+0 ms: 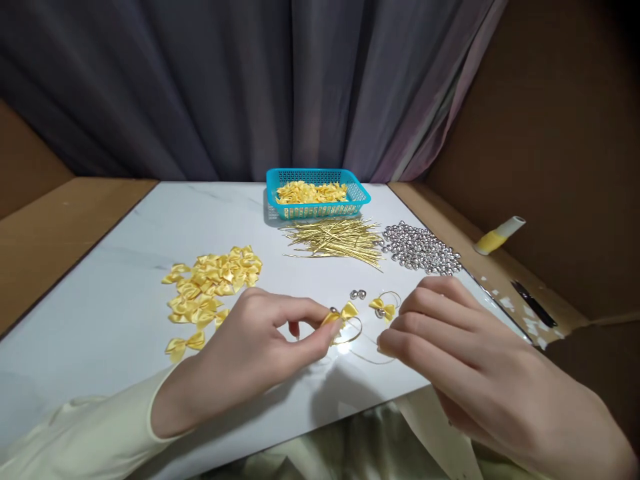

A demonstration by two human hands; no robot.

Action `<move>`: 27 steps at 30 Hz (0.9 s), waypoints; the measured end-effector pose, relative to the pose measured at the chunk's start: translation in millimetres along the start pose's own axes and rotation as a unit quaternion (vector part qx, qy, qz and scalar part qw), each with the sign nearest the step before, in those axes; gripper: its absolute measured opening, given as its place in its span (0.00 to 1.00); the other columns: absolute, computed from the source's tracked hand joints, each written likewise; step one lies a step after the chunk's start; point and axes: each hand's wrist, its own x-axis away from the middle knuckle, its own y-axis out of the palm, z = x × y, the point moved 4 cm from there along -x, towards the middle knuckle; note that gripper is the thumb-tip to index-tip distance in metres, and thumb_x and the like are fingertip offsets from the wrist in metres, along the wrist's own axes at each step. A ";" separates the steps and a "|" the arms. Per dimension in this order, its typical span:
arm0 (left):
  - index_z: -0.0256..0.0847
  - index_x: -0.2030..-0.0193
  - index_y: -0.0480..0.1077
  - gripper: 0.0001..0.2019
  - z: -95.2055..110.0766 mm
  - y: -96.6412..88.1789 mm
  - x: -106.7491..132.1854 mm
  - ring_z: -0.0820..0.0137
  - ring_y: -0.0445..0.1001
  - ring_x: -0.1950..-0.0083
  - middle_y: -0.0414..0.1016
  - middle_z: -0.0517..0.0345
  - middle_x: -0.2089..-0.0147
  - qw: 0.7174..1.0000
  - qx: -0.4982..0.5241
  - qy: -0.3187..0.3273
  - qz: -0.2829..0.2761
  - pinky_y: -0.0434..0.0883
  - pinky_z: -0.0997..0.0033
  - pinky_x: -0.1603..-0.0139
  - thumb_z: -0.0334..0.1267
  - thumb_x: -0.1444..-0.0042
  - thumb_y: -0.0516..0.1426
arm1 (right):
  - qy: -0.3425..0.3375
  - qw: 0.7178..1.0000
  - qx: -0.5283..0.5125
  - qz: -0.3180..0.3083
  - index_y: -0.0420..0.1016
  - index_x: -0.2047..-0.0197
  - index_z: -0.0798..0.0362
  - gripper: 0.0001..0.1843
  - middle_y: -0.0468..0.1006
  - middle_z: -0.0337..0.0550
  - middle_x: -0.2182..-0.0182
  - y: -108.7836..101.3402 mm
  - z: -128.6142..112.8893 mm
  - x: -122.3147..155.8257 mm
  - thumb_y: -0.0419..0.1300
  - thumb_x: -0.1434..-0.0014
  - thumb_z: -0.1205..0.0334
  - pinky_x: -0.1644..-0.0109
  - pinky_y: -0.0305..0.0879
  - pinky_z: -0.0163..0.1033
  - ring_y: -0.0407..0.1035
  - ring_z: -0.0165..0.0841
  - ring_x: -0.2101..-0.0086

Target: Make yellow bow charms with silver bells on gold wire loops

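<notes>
My left hand [280,333] pinches a yellow satin bow [349,311] between thumb and forefinger. A gold cord [359,331] loops out beside that bow, and a small silver bead [333,310] shows at the fingertips. My right hand [450,353] is closed, its fingertips at the thin free end of the cord; the exact grip is partly hidden. Just beyond the right fingers lies another yellow bow [389,309] with a silver bead and a cord loop. Two loose silver beads [358,294] rest on the white tabletop [280,273] between the hands.
Loose yellow bows [213,280] are heaped at left. Behind are a blue basket [320,212] of yellow pieces, gold cords [335,240] and a pile of silver beads [420,248]. On the right ledge are a yellow-and-clear tube [499,236], a black pen [534,304] and white scraps [506,304].
</notes>
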 end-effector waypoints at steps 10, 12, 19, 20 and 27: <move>0.40 0.73 0.76 0.07 -8.0 7.6 6.3 0.81 0.65 0.79 0.71 0.69 0.80 0.997 -0.030 0.045 -0.047 0.62 0.82 0.74 0.27 0.48 0.59 | -0.070 0.997 -0.038 0.022 0.73 0.70 0.63 0.18 0.66 0.42 0.75 9.7 14.6 -32.1 0.45 0.38 0.80 0.60 0.54 0.41 0.54 0.31 0.71; 0.38 0.73 0.75 0.06 -6.7 8.7 6.7 0.81 0.65 0.79 0.71 0.68 0.80 0.997 -0.028 0.060 -0.048 0.61 0.82 0.73 0.27 0.48 0.59 | -0.080 0.996 -0.039 0.027 0.73 0.70 0.63 0.16 0.65 0.42 0.75 13.7 19.3 -36.6 0.46 0.40 0.81 0.58 0.54 0.41 0.54 0.31 0.70; 0.38 0.72 0.75 0.08 0.6 11.4 8.5 0.79 0.69 0.79 0.74 0.65 0.79 0.994 -0.020 0.091 -0.057 0.60 0.78 0.75 0.32 0.43 0.58 | -0.073 0.995 -0.065 0.036 0.70 0.67 0.61 0.12 0.68 0.39 0.74 24.8 33.5 -39.5 0.48 0.38 0.78 0.56 0.52 0.40 0.55 0.29 0.69; 0.38 0.71 0.76 0.07 1.7 11.4 8.8 0.79 0.69 0.79 0.74 0.65 0.79 0.994 -0.019 0.096 -0.055 0.61 0.78 0.75 0.31 0.43 0.58 | -0.071 0.994 -0.071 0.035 0.70 0.67 0.61 0.12 0.68 0.39 0.75 25.8 34.6 -39.3 0.48 0.38 0.78 0.56 0.52 0.40 0.55 0.29 0.70; 0.39 0.67 0.76 0.05 7.7 8.5 11.0 0.75 0.74 0.75 0.78 0.62 0.75 0.989 -0.028 0.139 -0.042 0.66 0.78 0.72 0.31 0.42 0.58 | -0.062 0.993 -0.104 0.009 0.71 0.66 0.60 0.12 0.68 0.38 0.75 30.8 39.0 -39.4 0.50 0.41 0.81 0.56 0.52 0.40 0.56 0.29 0.69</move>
